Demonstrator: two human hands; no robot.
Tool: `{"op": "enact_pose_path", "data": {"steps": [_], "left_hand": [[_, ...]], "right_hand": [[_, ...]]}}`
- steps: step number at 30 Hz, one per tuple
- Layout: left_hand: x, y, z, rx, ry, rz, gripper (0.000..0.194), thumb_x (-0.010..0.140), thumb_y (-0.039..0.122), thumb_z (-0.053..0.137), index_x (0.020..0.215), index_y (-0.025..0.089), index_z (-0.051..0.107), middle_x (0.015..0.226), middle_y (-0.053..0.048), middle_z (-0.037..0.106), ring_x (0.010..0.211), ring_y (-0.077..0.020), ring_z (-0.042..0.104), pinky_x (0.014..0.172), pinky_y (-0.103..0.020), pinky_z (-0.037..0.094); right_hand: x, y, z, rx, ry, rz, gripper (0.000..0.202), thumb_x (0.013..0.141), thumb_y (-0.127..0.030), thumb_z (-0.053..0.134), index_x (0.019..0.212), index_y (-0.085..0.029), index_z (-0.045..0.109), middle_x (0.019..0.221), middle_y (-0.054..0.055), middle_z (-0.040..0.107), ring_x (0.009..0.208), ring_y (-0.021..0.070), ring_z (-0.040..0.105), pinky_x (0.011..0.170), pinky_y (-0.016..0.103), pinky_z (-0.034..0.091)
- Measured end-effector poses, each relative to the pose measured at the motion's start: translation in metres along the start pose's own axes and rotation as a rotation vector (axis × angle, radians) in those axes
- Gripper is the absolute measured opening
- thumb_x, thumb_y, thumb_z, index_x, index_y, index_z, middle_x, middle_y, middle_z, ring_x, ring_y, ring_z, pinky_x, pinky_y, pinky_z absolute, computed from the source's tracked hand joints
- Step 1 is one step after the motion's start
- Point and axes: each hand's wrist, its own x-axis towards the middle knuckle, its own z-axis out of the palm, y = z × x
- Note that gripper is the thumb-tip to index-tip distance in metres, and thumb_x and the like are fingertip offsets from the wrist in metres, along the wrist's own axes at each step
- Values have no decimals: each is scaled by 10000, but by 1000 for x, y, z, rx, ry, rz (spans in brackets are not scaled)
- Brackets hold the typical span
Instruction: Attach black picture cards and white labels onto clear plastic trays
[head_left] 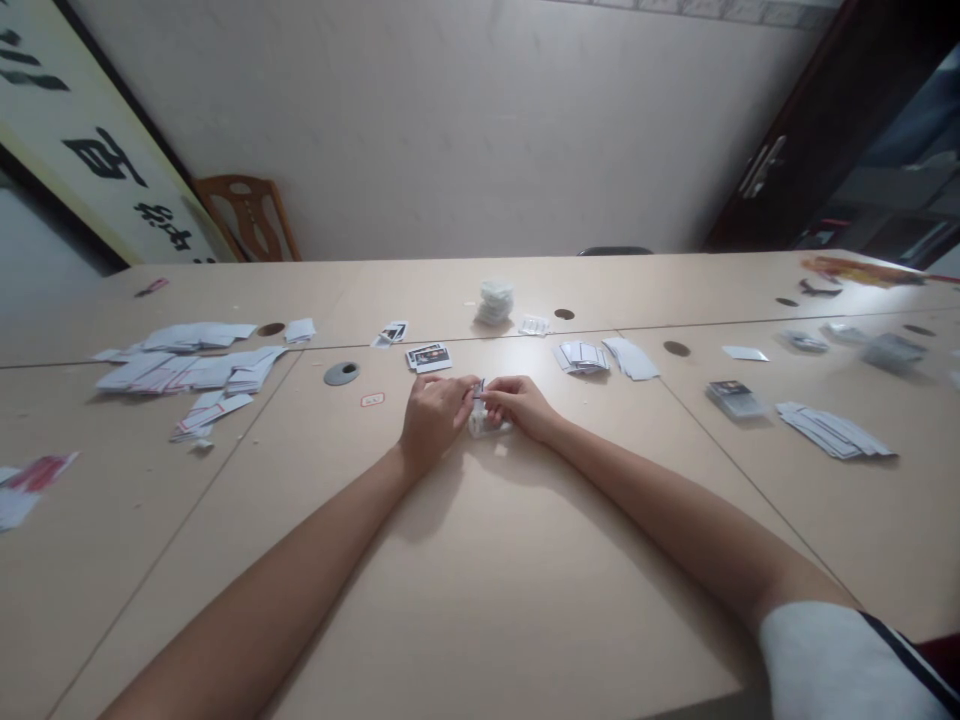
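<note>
- The small pale strip (479, 393) was between the two hands at the middle of the table (480, 560), just above a clear plastic pack (487, 430); whether strip and pack were joined could not be told.
- The right hand (523, 406) had its thumb and forefinger pinched together on the strip, the other fingers curled under.
- The left hand (436, 422) showed its back, fingers bent and tips meeting the strip from the left; whether they gripped it could not be told.
- The step in hand looked like fine two-handed fingertip work on the strip and pack; its stage was too small to judge.
- The next move, by judgement, called for a light, steady pinch and for keeping the pack in place.
- Just beyond the left hand lay dark-printed picture cards (429, 357); farther off, a stack of clear packs (495, 302) stood near the far edge.
- White cards (582, 357) lay to the right, spread folded papers (191, 368) well to the left.
</note>
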Motion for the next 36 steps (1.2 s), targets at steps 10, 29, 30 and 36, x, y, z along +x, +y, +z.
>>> {"op": "enact_pose_path", "data": {"steps": [10, 29, 30, 36], "left_hand": [[1, 0, 1, 13, -27, -109, 195, 912, 190, 540, 1087, 214, 624, 899, -32, 757, 853, -200, 706, 871, -370, 417], [1, -3, 0, 53, 40, -134, 217, 897, 176, 551, 1102, 220, 602, 907, -25, 744, 828, -212, 684, 872, -384, 388], [0, -3, 0, 55, 48, -131, 219, 896, 173, 552, 1104, 221, 599, 916, -23, 743, 829, -210, 684, 871, -381, 388], [0, -4, 0, 50, 47, -175, 242, 893, 159, 528, 1119, 227, 582, 970, -39, 735, 921, -220, 681, 885, -383, 388]], "right_hand": [[-1, -1, 0, -12, -11, -7, 200, 713, -320, 750, 694, -164, 626, 503, -38, 608, 453, 84, 548, 483, 188, 431], [-1, -4, 1, -18, -2, 21, 191, 708, -298, 720, 672, -172, 581, 499, -36, 608, 449, 84, 541, 483, 186, 421], [-1, -3, 1, -16, 1, 25, 189, 708, -296, 718, 673, -172, 581, 497, -36, 608, 446, 84, 541, 479, 185, 420], [-1, -2, 0, -16, 5, 29, 168, 706, -276, 703, 660, -170, 581, 508, -27, 621, 440, 81, 547, 470, 177, 423]]}}
